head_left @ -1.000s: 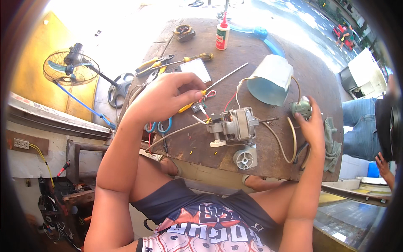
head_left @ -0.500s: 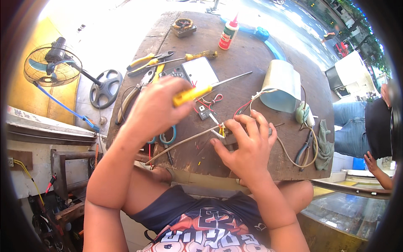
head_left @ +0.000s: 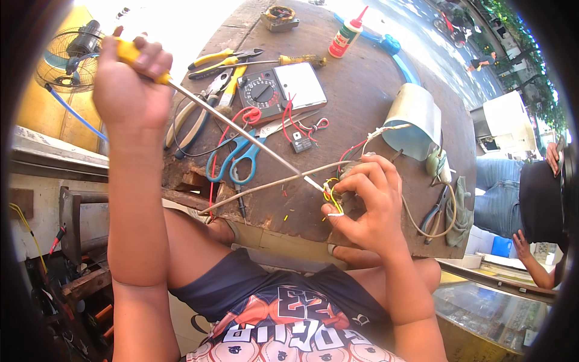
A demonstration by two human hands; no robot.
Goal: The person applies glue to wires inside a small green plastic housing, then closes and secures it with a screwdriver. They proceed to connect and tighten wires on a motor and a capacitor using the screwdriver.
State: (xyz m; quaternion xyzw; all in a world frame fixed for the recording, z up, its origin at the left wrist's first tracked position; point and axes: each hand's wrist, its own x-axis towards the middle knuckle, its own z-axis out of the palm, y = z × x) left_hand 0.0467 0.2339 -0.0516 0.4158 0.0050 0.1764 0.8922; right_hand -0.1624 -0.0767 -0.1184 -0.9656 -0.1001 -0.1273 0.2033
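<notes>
My left hand, raised at the left, is closed round the yellow handle of a long screwdriver. Its shaft slants down across the table, its tip close to a white sleeve beside yellow wires. My right hand pinches these wires between thumb and fingers at the table's near side. Behind those fingers is a grey part with a thin shaft, mostly hidden. A grey cable runs left from there. Blue-handled scissors lie under the screwdriver shaft, and a small black component with red wires sits beyond it.
On the wooden table are a multimeter, pliers, another screwdriver, a glue bottle, a wound motor core, a pale cylindrical housing and a rag. A person is at the right.
My left hand has swung up and left with the screwdriver, whose shaft now points down toward my right hand. The right fingers have closed in on the yellow wires. The multimeter and scissors are uncovered.
</notes>
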